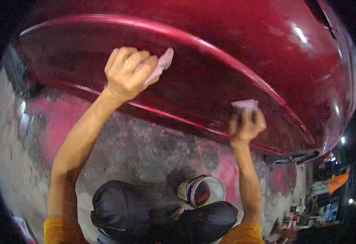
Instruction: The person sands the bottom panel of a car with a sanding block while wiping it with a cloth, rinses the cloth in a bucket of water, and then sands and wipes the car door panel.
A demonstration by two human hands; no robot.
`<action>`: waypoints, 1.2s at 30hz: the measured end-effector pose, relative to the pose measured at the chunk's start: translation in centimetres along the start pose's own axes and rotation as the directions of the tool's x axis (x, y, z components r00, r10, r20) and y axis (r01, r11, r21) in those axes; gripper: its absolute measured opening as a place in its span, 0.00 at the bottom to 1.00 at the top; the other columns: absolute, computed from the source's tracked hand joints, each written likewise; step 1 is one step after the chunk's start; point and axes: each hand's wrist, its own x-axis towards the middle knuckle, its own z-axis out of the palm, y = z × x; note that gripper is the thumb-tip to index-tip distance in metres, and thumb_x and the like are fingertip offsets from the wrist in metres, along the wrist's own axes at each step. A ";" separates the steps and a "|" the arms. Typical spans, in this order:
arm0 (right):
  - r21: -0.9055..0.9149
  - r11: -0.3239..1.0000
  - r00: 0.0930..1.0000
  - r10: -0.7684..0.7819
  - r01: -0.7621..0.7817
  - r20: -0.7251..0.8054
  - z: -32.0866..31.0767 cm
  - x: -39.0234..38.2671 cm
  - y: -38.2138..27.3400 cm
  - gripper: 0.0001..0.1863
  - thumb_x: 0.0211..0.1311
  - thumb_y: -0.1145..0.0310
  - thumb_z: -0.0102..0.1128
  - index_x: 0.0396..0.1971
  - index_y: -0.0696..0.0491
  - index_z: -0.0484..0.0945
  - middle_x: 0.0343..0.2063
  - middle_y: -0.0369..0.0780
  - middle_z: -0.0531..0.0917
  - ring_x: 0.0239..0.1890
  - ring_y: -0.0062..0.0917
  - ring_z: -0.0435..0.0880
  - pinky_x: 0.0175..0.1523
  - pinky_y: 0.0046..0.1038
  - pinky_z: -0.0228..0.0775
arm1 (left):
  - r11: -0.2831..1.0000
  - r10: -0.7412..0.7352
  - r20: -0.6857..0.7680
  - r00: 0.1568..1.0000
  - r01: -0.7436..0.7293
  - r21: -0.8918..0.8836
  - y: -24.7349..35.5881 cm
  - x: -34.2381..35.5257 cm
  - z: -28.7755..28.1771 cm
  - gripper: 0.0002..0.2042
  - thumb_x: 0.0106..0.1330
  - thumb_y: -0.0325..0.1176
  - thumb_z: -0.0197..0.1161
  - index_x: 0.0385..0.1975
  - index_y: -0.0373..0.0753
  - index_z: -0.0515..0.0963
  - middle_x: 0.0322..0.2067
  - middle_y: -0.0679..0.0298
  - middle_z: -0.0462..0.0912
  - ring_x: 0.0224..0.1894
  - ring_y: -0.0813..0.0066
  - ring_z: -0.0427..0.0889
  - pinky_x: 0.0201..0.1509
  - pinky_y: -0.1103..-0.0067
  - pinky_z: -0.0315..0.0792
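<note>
A glossy dark red car body panel (202,73) stretches across in front of me, crossed by a bright curved crease. My left hand (127,71) is closed in a fist against its middle, gripping a pale pink folded sheet (163,63); whether it is cloth or paper I cannot tell. Farther right and lower on the panel, my right hand (249,124) is smeared by motion. Its fingers are bent round a pale pinkish piece (245,104), with something dark at the fingers that is too blurred to make out.
Between the car and my dark-clad knees stands a round bucket (216,191) with reddish-brown contents. The grey floor (145,142) carries pink-red stains. A dark tyre (17,71) shows at the far left, and clutter with an orange item (338,183) lies at the lower right.
</note>
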 end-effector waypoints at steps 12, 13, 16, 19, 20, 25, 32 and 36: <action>0.030 0.995 0.989 -0.102 0.099 0.111 3.7 -3.0 -3.9 0.26 0.48 0.69 0.76 0.50 0.57 0.83 0.56 0.53 0.74 0.53 0.45 0.75 0.55 0.44 0.69 | 0.997 -0.077 0.121 0.990 0.076 0.009 0.0 0.6 -0.6 0.14 0.45 0.36 0.77 0.31 0.42 0.84 0.31 0.65 0.82 0.31 0.65 0.80 0.35 0.71 0.74; 0.020 0.997 0.995 -0.072 0.071 0.068 2.8 -3.3 -3.0 0.26 0.49 0.69 0.74 0.52 0.55 0.82 0.55 0.53 0.75 0.54 0.46 0.75 0.54 0.43 0.69 | 0.999 -0.029 0.085 0.996 0.028 0.020 0.2 0.9 -0.5 0.13 0.44 0.37 0.77 0.29 0.45 0.83 0.30 0.69 0.80 0.30 0.69 0.79 0.32 0.73 0.70; 0.025 0.960 0.958 0.281 -0.281 -0.046 -0.2 -5.1 0.1 0.28 0.51 0.73 0.73 0.56 0.57 0.78 0.52 0.55 0.75 0.55 0.48 0.74 0.57 0.44 0.68 | 0.996 0.081 -0.061 0.995 -0.083 -0.019 2.0 2.0 2.0 0.12 0.46 0.40 0.78 0.24 0.50 0.79 0.25 0.75 0.77 0.29 0.74 0.76 0.29 0.75 0.66; 0.032 0.853 0.851 0.521 -0.520 -0.071 -2.2 -8.0 0.8 0.28 0.55 0.74 0.73 0.55 0.63 0.76 0.54 0.54 0.73 0.57 0.47 0.74 0.62 0.43 0.67 | 0.946 0.155 0.005 0.988 -0.147 -0.290 7.8 3.3 5.9 0.10 0.50 0.41 0.72 0.18 0.53 0.74 0.23 0.74 0.73 0.26 0.75 0.71 0.27 0.74 0.62; 0.064 0.848 0.845 0.529 -0.526 -0.070 -2.6 -9.0 0.6 0.28 0.55 0.74 0.74 0.55 0.64 0.76 0.54 0.53 0.73 0.57 0.46 0.74 0.62 0.42 0.68 | 0.933 0.180 -0.029 0.983 -0.180 -0.310 10.5 4.2 7.3 0.08 0.53 0.41 0.66 0.18 0.53 0.74 0.24 0.73 0.73 0.29 0.74 0.73 0.29 0.73 0.64; 0.104 0.790 0.794 0.608 -0.604 -0.004 -4.8 -12.7 0.3 0.24 0.57 0.73 0.71 0.54 0.64 0.76 0.53 0.53 0.75 0.55 0.45 0.76 0.60 0.41 0.70 | 0.889 0.281 -0.009 0.960 -0.264 -0.374 19.4 7.6 11.5 0.08 0.58 0.43 0.62 0.29 0.47 0.80 0.34 0.69 0.78 0.39 0.69 0.77 0.33 0.72 0.68; 0.388 0.045 0.116 0.980 -0.920 0.159 -13.1 -14.2 4.1 0.15 0.62 0.72 0.69 0.47 0.61 0.81 0.37 0.36 0.83 0.39 0.22 0.79 0.47 0.28 0.73 | 0.918 0.336 0.282 0.899 -0.246 -0.310 10.2 3.0 6.2 0.10 0.58 0.41 0.70 0.39 0.53 0.84 0.33 0.70 0.82 0.32 0.68 0.81 0.33 0.68 0.75; 0.114 0.056 0.098 0.910 -0.992 0.403 -20.5 -16.4 3.1 0.15 0.61 0.67 0.69 0.44 0.61 0.84 0.34 0.34 0.82 0.32 0.16 0.78 0.36 0.21 0.70 | 0.953 0.301 0.476 0.826 -0.242 -0.183 5.3 1.4 1.8 0.16 0.55 0.33 0.74 0.45 0.47 0.85 0.42 0.65 0.84 0.41 0.64 0.82 0.44 0.69 0.76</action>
